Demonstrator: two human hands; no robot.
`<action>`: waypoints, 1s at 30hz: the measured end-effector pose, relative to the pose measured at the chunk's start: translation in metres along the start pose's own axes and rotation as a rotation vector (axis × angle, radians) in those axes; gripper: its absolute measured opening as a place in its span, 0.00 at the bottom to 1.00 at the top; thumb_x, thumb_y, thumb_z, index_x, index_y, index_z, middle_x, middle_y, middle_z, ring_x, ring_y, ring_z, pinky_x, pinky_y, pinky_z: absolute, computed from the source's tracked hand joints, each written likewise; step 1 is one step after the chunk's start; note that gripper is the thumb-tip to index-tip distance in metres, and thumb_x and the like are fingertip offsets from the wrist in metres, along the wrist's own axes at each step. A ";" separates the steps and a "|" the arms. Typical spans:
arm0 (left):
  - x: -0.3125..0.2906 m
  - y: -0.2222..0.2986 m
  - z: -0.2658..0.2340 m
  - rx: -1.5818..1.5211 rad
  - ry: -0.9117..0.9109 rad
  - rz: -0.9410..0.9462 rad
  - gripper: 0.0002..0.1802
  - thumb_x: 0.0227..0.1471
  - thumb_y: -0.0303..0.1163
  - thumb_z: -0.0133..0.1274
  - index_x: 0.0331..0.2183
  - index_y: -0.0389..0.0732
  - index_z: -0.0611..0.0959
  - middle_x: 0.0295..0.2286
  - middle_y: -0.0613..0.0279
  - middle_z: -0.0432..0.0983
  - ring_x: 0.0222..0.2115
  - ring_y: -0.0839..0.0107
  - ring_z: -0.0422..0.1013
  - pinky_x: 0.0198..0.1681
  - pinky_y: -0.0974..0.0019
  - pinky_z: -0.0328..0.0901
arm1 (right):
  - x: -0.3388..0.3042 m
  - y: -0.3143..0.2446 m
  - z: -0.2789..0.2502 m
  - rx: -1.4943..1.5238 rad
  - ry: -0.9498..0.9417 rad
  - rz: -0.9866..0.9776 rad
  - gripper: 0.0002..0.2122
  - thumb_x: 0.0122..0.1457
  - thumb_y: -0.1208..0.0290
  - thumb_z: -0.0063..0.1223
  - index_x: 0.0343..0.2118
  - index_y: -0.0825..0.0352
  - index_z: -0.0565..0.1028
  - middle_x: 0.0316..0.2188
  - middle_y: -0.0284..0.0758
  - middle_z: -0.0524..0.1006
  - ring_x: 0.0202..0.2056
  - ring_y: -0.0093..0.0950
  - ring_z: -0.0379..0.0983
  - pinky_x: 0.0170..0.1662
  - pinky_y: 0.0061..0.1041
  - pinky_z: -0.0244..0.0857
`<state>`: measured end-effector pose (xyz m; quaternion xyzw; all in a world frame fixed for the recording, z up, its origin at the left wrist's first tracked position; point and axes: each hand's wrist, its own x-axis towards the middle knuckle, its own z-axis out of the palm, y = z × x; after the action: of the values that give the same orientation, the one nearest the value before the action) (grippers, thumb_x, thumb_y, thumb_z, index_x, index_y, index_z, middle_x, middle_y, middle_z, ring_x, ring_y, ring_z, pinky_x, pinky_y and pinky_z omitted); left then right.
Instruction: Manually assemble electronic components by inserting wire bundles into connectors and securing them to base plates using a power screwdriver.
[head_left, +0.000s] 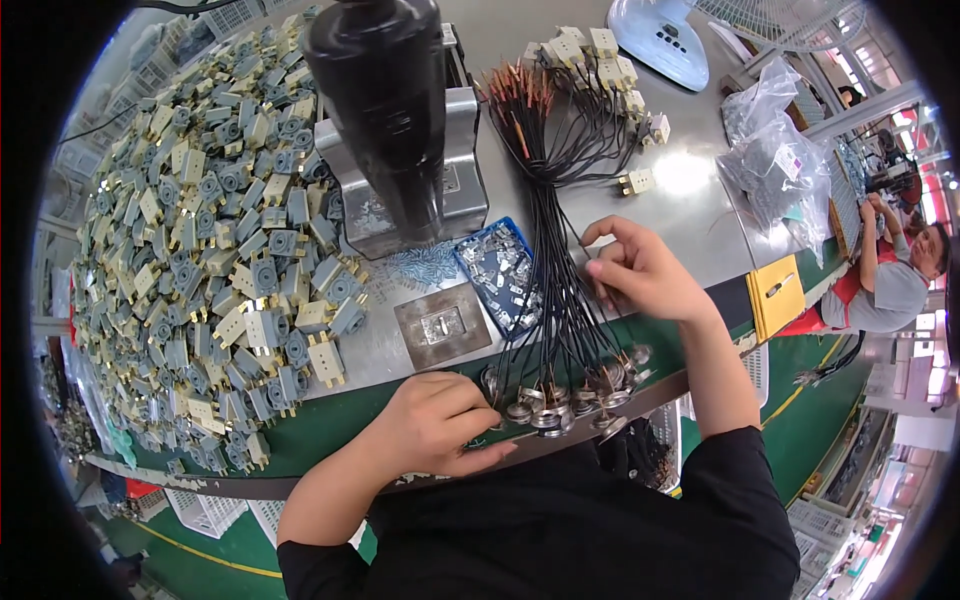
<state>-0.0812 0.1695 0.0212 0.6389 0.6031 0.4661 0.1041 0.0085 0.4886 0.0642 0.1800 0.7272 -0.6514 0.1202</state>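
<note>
A bundle of black cables [545, 215] lies across the workbench, with bare copper-coloured ends at the far side and round metal discs [548, 412] at the near edge. My left hand [440, 422] is curled beside the leftmost discs; whatever its fingers hold is hidden. On the bundle's right side is my right hand [640, 270], its bent index finger and thumb apart, close to the cables. Partly under the cables sits a blue tray [495, 265] of small metal pieces. Left of it lies a flat metal plate [440, 325] with a recessed centre.
A large heap of grey and cream plug parts [220, 260] covers the left side. A black-and-metal press [380, 130] stands behind the plate, beside loose screws [418, 264]. Cream plug pieces [600, 70], a fan base [660, 40], plastic bags [775, 150] and a yellow pad [775, 300] lie rightward. Another person [885, 280] sits far right.
</note>
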 end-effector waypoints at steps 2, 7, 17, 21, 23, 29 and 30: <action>0.001 0.001 -0.002 -0.015 -0.041 -0.004 0.15 0.40 0.35 0.74 0.28 0.41 0.83 0.25 0.64 0.76 0.24 0.64 0.76 0.27 0.63 0.72 | 0.000 0.002 0.001 -0.127 -0.001 -0.058 0.10 0.68 0.75 0.55 0.49 0.69 0.70 0.21 0.25 0.73 0.22 0.15 0.67 0.26 0.17 0.60; 0.001 -0.001 -0.003 -0.083 -0.118 -0.026 0.15 0.40 0.35 0.73 0.28 0.41 0.83 0.25 0.65 0.76 0.24 0.65 0.76 0.26 0.64 0.71 | 0.008 -0.016 0.012 -0.586 0.244 -0.448 0.06 0.61 0.76 0.62 0.36 0.70 0.75 0.22 0.30 0.74 0.23 0.22 0.67 0.28 0.24 0.61; -0.004 -0.006 -0.006 -0.087 0.027 0.047 0.14 0.41 0.34 0.73 0.29 0.42 0.84 0.25 0.65 0.78 0.23 0.65 0.76 0.27 0.64 0.71 | 0.038 -0.035 0.046 -1.219 0.250 -0.314 0.11 0.62 0.68 0.54 0.25 0.70 0.74 0.23 0.47 0.76 0.28 0.51 0.75 0.34 0.48 0.69; -0.008 -0.004 -0.008 -0.074 0.053 0.036 0.14 0.39 0.31 0.74 0.28 0.42 0.84 0.24 0.66 0.77 0.22 0.66 0.75 0.25 0.66 0.69 | 0.041 -0.039 0.053 -1.330 0.231 -0.327 0.11 0.62 0.68 0.54 0.25 0.70 0.74 0.21 0.47 0.76 0.27 0.52 0.75 0.34 0.48 0.70; -0.008 -0.001 -0.010 -0.094 0.101 0.019 0.14 0.40 0.31 0.75 0.28 0.42 0.84 0.24 0.66 0.77 0.22 0.66 0.75 0.24 0.67 0.68 | 0.040 -0.038 0.055 -1.408 0.228 -0.309 0.12 0.61 0.68 0.54 0.24 0.70 0.74 0.22 0.48 0.77 0.26 0.52 0.75 0.34 0.48 0.71; -0.009 0.008 -0.021 -0.301 0.310 -0.070 0.15 0.39 0.26 0.76 0.29 0.41 0.85 0.24 0.63 0.77 0.24 0.70 0.76 0.25 0.71 0.68 | 0.040 -0.042 0.055 -1.372 0.256 -0.256 0.11 0.60 0.70 0.54 0.24 0.70 0.75 0.23 0.48 0.78 0.27 0.50 0.77 0.34 0.47 0.72; -0.009 0.009 -0.021 -0.369 0.359 -0.095 0.15 0.39 0.24 0.77 0.30 0.40 0.85 0.25 0.62 0.78 0.25 0.71 0.77 0.27 0.71 0.69 | 0.039 -0.042 0.053 -1.376 0.257 -0.256 0.11 0.60 0.70 0.54 0.24 0.70 0.75 0.23 0.48 0.78 0.27 0.50 0.77 0.34 0.47 0.72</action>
<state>-0.0892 0.1500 0.0344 0.4871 0.5461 0.6686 0.1323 -0.0475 0.4361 0.0794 0.0517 0.9974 -0.0273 0.0424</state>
